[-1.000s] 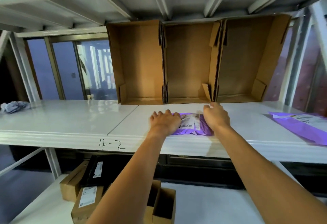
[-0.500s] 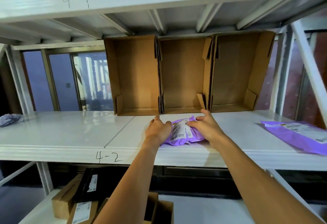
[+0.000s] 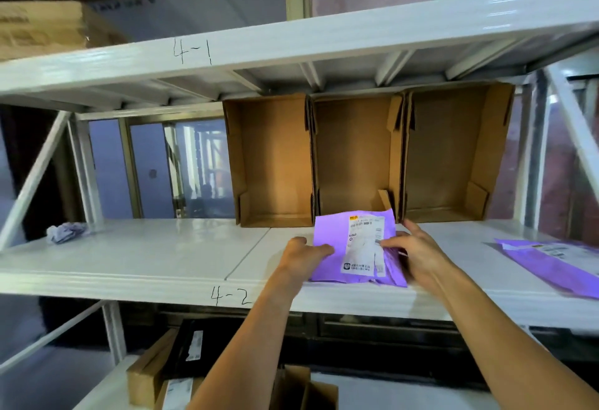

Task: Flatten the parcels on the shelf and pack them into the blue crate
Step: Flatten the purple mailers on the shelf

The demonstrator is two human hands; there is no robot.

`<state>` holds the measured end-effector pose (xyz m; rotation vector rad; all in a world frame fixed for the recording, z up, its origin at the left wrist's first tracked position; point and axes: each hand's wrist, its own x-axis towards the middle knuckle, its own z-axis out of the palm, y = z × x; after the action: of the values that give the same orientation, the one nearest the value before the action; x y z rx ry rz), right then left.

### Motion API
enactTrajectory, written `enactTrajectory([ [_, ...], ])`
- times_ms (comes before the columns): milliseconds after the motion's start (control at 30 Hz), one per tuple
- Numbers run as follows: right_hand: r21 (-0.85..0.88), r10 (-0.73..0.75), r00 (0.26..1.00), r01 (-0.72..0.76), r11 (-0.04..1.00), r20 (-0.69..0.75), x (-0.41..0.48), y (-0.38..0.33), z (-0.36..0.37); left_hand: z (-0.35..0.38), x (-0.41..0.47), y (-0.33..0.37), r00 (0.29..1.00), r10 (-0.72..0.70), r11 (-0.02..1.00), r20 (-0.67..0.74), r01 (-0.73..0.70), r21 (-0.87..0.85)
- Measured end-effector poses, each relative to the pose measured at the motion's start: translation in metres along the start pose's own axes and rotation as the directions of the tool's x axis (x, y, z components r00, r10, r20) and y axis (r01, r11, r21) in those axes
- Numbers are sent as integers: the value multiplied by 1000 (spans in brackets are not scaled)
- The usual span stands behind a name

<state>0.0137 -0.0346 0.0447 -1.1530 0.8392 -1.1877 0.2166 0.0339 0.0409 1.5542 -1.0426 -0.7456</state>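
The purple parcel point(image 3: 334, 238) is tipped up off the white shelf point(image 3: 162, 257), long axis pointing up and back, label facing out. The left hand point(image 3: 301, 257) and right hand point(image 3: 418, 254) each pinch a side edge.

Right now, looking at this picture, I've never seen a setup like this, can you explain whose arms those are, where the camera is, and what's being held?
There is no machine here: the two bare arms are a person's, and the one picture comes from a wide-angle camera worn on their head, looking forward and down. The left hand and right hand both grip a purple parcel with a white label, at the front of the white shelf marked 4-2. Behind it, three open cardboard boxes lie on their sides. A second purple parcel lies flat at the right, and a crumpled wad sits at the far left.
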Motion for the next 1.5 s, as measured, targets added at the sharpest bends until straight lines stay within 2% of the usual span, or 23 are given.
enactTrajectory([
  [133, 41, -6, 997, 3, 999, 79, -14, -2, -5, -12, -20, -1, 996, 69, 991, 54, -63, -116],
  [267, 120, 2, 982, -25, 992, 187, -36, -3, -18, -13, -50, -1, 973, 153, 975, 175, -119, -189],
  [433, 120, -62, 983, 41, 992, 173, -71, -4, -32, 2, -89, -5, 942, 204, 944, 268, -117, -307],
  [700, 112, -133, 980, 117, 987, 149, -144, 27, -71, 34, -136, -34, 961, 134, 895, 240, -13, -445],
  [967, 182, 4, 994, -25, 983, 111, -209, 93, -120, 81, -180, -76, 928, 105, 940, 358, 25, -341],
  [1167, 51, 172, 983, -175, 983, 71, -254, 168, -162, 120, -196, -124, 918, -1, 948, 397, 127, -293],
  [1267, 15, 235, 972, -235, 972, -5, -277, 206, -185, 143, -203, -160, 896, -66, 957, 439, 181, -225],
  [1500, 55, 356, 924, -352, 935, -138, -312, 282, -227, 189, -220, -239, 827, -196, 945, 528, 303, -124],
])
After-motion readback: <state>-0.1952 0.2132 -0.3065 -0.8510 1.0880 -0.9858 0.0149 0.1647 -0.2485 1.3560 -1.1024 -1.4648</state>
